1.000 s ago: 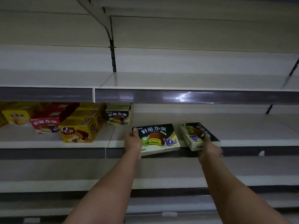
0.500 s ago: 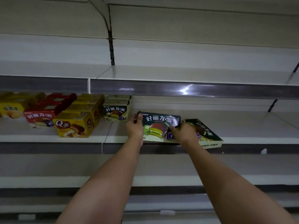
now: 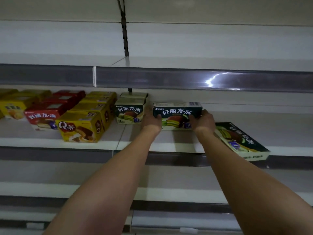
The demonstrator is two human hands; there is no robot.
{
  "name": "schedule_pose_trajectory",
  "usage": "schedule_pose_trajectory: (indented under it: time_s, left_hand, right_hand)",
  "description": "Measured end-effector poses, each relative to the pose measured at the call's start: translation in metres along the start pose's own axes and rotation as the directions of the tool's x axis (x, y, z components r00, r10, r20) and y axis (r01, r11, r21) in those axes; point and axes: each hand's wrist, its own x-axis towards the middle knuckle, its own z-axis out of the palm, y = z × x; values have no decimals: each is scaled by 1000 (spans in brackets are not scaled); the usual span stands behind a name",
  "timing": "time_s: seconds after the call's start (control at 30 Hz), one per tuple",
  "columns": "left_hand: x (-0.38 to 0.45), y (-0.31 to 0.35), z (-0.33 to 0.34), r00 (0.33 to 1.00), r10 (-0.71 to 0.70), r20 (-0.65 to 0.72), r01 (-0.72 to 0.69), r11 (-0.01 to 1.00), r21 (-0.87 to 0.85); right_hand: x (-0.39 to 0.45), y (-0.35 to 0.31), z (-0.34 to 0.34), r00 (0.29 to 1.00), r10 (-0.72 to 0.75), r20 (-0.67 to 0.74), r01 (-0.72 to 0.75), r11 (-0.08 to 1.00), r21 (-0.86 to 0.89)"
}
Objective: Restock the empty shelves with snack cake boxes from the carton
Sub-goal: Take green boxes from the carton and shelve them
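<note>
Shop aisle — tiered metal shelves (image 3: 169, 143), price-strip rails (image 3: 186, 79), boxed snack cakes (image 3: 79, 126)

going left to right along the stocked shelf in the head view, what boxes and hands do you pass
yellow box → red box → Q box → small green box → left hand → upright green box → right hand → flat green box

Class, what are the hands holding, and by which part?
Both hands, left and right, hold the upright green box by its two short ends.
</note>
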Motion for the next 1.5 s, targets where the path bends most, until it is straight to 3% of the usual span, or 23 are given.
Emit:
schedule_pose_trajectory:
  time_s: [0.13, 0.3, 0.73, 0.83, 1.0, 1.1, 1.23, 1.33, 1.4, 1.5]
  left_hand:
    - [26, -8, 10, 999, 41, -1, -41, 996, -83]
    - [54, -13, 22, 995, 96, 38, -97, 995, 4]
    - [91, -9, 38, 999, -33, 14, 34, 996, -84]
    - [84, -6, 41, 998, -68, 16, 69, 992, -106]
    - [50, 2, 51, 983, -139, -119, 128, 987, -92]
    - [21, 11, 64, 998, -62, 27, 64, 996, -68]
    - [-4, 26, 89, 957, 58, 283, -86, 993, 87]
    - [-24, 35, 103, 904, 55, 424, -79, 996, 40]
    - [-37, 38, 105, 879, -31, 475, 70, 995, -65]
    - [-45, 36, 102, 847, -136, 514, 259, 949, -177]
  right_hand:
    - [18, -3, 20, 1000, 9, 22, -12, 993, 116]
    - [45, -3, 37, 998, 13, 65, -29, 968, 249]
    - [63, -10, 63, 983, -18, 184, -62, 906, 418]
    - [57, -10, 56, 989, -14, 145, -34, 943, 330]
    - [50, 2, 31, 995, -95, -44, 95, 995, 5]
    - [46, 8, 5, 985, -115, -129, 63, 935, -348]
    - [36, 24, -34, 987, 141, -72, -152, 724, -672]
    - [28, 44, -59, 949, 307, -69, -272, 692, -669]
    - [21, 49, -71, 932, 362, -7, -306, 778, -549]
    - [11, 39, -76, 963, 246, 110, -193, 915, -353]
